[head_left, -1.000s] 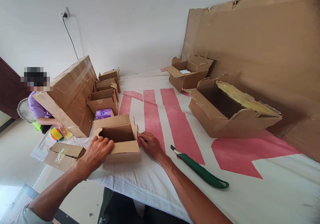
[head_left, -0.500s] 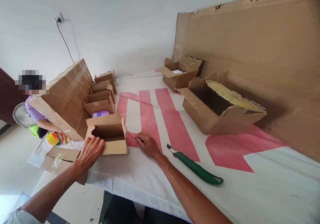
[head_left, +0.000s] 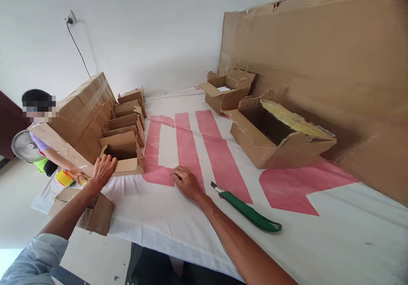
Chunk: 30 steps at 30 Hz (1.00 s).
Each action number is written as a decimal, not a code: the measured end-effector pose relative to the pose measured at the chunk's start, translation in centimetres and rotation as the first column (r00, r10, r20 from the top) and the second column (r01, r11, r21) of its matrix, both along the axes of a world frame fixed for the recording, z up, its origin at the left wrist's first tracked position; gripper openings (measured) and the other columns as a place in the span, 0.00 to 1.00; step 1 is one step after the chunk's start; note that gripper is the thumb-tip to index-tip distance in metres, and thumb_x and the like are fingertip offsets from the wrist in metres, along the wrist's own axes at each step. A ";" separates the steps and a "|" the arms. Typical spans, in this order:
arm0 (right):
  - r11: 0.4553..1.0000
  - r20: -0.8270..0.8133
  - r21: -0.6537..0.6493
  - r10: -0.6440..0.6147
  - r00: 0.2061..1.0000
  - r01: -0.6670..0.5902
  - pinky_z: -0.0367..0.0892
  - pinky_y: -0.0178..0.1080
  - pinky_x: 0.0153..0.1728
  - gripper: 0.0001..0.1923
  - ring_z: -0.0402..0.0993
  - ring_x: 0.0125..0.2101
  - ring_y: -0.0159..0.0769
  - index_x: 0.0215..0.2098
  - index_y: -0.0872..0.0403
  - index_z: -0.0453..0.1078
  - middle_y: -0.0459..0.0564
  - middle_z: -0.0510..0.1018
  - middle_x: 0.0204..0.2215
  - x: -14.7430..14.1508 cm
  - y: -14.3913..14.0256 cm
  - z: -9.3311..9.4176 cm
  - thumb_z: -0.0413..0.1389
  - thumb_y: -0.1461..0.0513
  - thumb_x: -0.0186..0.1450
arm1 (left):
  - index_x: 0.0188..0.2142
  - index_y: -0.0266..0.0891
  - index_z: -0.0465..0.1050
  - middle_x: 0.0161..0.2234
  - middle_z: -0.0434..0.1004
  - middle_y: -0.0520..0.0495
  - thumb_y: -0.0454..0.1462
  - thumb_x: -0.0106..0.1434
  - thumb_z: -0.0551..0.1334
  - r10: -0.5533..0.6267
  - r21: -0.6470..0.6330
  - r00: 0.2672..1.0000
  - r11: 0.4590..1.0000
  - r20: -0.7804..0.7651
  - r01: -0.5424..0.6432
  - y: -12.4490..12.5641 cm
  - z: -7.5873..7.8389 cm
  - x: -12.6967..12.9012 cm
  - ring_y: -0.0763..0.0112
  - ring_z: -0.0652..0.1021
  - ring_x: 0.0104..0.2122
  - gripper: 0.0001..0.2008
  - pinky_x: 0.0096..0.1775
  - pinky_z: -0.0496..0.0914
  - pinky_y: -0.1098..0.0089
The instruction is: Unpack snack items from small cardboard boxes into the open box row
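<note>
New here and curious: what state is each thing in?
Small brown cardboard box, open.
Left hand, gripping its rim.
Right hand, curled; contents unclear.
Green-handled cutter, blade exposed.
Brown cardboard box with yellow-lined flap, open.
Brown cardboard box holding something white, open.
Black plug, in white wall socket.
Round grey fan, motion unclear.

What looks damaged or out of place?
The big cardboard sheet leaning at the wall is torn along its top edge, and the larger open box before it has ragged rims. The green knife lies with its blade exposed, close to the right hand, which seems risky.
</note>
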State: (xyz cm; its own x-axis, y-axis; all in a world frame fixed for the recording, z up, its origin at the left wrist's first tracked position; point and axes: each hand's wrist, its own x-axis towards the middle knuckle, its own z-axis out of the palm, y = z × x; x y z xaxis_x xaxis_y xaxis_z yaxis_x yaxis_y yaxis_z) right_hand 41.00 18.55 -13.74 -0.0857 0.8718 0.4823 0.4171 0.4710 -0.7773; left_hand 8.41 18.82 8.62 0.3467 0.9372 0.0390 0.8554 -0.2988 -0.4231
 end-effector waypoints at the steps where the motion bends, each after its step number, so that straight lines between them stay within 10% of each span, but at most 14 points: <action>1: 1.000 0.000 -0.003 -0.002 1.000 0.002 0.68 0.45 0.41 0.12 0.75 0.38 0.44 0.31 0.48 0.73 0.51 0.82 0.35 0.0 0.0 0.0 0.53 0.64 0.71 | 0.44 0.40 0.75 0.44 0.76 0.34 0.25 0.72 0.51 0.005 -0.004 1.000 1.000 -0.007 -0.005 0.1 0.0 0.0 0.46 0.74 0.48 0.15 0.48 0.67 0.53; 9: 1.000 -0.003 -0.008 -0.013 1.000 0.013 0.68 0.44 0.39 0.12 0.74 0.37 0.43 0.30 0.48 0.73 0.50 0.81 0.33 0.0 -0.1 0.2 0.53 0.64 0.71 | 0.57 0.42 0.70 0.54 0.75 0.34 0.36 0.64 0.70 0.013 -0.040 1.000 0.999 0.027 -0.011 -1.5 0.7 0.3 0.42 0.73 0.55 0.23 0.54 0.69 0.47; 15: 1.000 -0.016 0.000 -0.017 1.000 0.017 0.70 0.44 0.42 0.12 0.76 0.39 0.44 0.32 0.48 0.76 0.50 0.83 0.35 -0.1 0.1 -0.2 0.54 0.64 0.71 | 0.67 0.43 0.63 0.60 0.74 0.33 0.39 0.66 0.69 0.010 0.086 0.992 0.996 0.128 -0.021 -4.0 1.6 0.9 0.41 0.74 0.58 0.32 0.54 0.71 0.48; 20: 1.000 -0.026 0.020 -0.008 1.000 0.009 0.71 0.46 0.44 0.12 0.77 0.40 0.45 0.33 0.47 0.77 0.51 0.83 0.36 -0.1 0.2 -0.9 0.54 0.64 0.71 | 0.62 0.43 0.70 0.58 0.76 0.35 0.37 0.72 0.62 -0.159 0.126 0.940 0.984 0.303 0.125 -9.0 0.8 2.5 0.45 0.75 0.57 0.19 0.54 0.73 0.48; 26: 1.000 -0.027 0.029 -0.003 1.000 0.004 0.72 0.46 0.44 0.11 0.77 0.40 0.46 0.35 0.48 0.78 0.52 0.84 0.37 0.1 0.1 -1.1 0.54 0.64 0.70 | 0.50 0.43 0.75 0.45 0.82 0.39 0.37 0.77 0.57 -0.232 -0.040 0.691 0.934 0.685 0.354 -15.8 -1.5 5.3 0.57 0.80 0.45 0.09 0.46 0.77 0.57; 30: 1.000 -0.021 0.030 -0.007 1.000 0.007 0.72 0.46 0.44 0.11 0.78 0.40 0.46 0.34 0.48 0.78 0.53 0.84 0.37 0.1 0.1 -1.1 0.54 0.64 0.70 | 0.48 0.45 0.76 0.40 0.81 0.39 0.38 0.75 0.57 -0.057 -0.118 0.411 0.914 0.910 0.387 -20.8 -7.4 8.4 0.59 0.82 0.41 0.08 0.42 0.78 0.57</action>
State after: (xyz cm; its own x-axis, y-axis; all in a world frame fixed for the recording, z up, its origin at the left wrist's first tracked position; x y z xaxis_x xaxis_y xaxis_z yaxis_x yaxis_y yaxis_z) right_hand 41.10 18.62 -14.87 -0.0693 0.8573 0.5102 0.4043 0.4917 -0.7712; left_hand 16.78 -1.98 1.23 0.4732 0.8530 0.2203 0.5854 -0.4913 0.6449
